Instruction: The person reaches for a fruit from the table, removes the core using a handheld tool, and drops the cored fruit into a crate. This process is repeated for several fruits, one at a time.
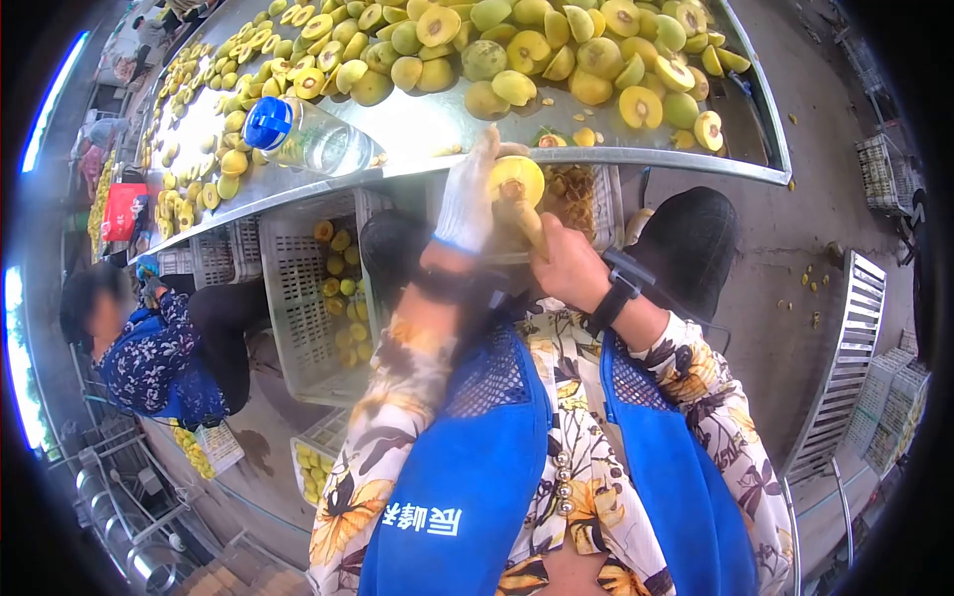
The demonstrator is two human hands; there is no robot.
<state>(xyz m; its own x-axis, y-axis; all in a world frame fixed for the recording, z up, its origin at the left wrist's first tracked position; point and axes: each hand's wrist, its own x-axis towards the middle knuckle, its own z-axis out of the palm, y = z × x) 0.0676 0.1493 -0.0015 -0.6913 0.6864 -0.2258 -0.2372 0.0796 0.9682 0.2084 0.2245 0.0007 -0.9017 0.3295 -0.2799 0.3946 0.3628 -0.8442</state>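
Observation:
My left hand (465, 204), in a white glove, is closed around a halved yellow peach (516, 177) just below the table's front edge. The cut face with its brown-orange centre points up toward me. In my bare right hand (573, 266) is a pale-handled pitting tool (532, 226), gripped by its handle. Its far end meets the middle of the peach half, and its exact tip shape is hidden. Behind both hands, a heap of halved peaches (437, 27) covers the metal table (417, 124).
On the table's left part stands a clear bottle with a blue lid (268, 123). Below the edge are a crate of brownish scraps (606, 204) and a white crate (298, 288) with fruit beside it. A co-worker (159, 348) sits at left; a slatted metal rack (845, 338) stands right.

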